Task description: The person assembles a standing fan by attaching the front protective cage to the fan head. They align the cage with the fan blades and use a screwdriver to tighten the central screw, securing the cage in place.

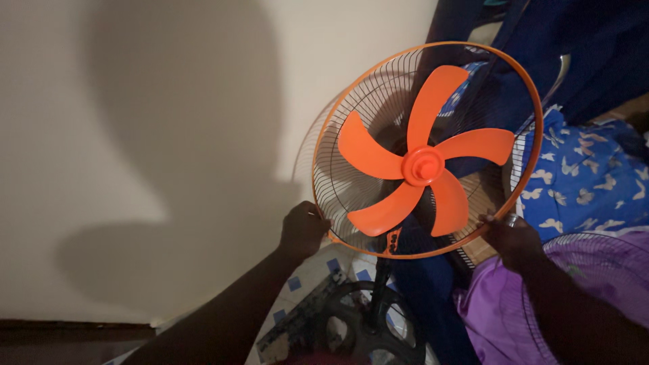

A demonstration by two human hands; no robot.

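Note:
A standing fan with orange blades (420, 162) and an orange-rimmed wire guard (324, 135) stands before me on a black pole (380, 284) and round black base (368, 331). The blades are uncovered at the front. My left hand (302, 230) grips the lower left rim of the guard. My right hand (508, 238) grips the lower right rim. A second wire grille (595, 270) lies at the lower right, partly behind my right arm.
A pale wall (135, 135) fills the left, with the fan's shadow on it. Dark blue cloth (581, 47) hangs at the upper right. Blue fabric with white butterflies (588, 182) and purple cloth (500, 311) lie at right. Patterned floor covering (297, 284) lies below.

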